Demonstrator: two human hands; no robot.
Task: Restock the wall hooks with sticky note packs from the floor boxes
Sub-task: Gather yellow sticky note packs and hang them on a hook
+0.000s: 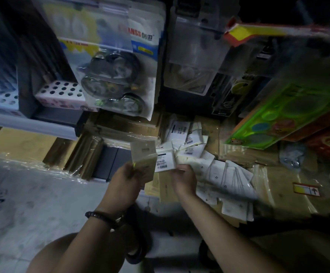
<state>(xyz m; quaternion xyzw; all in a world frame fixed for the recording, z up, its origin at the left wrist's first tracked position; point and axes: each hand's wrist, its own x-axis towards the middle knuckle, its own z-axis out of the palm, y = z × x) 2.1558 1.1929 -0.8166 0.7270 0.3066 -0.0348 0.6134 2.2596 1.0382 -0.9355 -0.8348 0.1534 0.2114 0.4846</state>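
My left hand (127, 179) grips a small stack of pale sticky note packs (143, 154), held upright above the floor. Just to its right, my right hand (183, 179) pinches another pack with a barcode label (165, 161) by its lower edge, close beside the stack. Several more white packs (227, 180) lie scattered over flattened cardboard boxes (278, 186) on the floor to the right. More labelled packs (185, 134) stand in a box behind my hands.
Blister packs of tape rolls (117, 75) and clear packages (193, 62) hang from the wall display above. A green stencil pack (290, 111) hangs at right. White perforated holders (59, 91) sit on a shelf at left. Grey floor (32, 203) lies at lower left.
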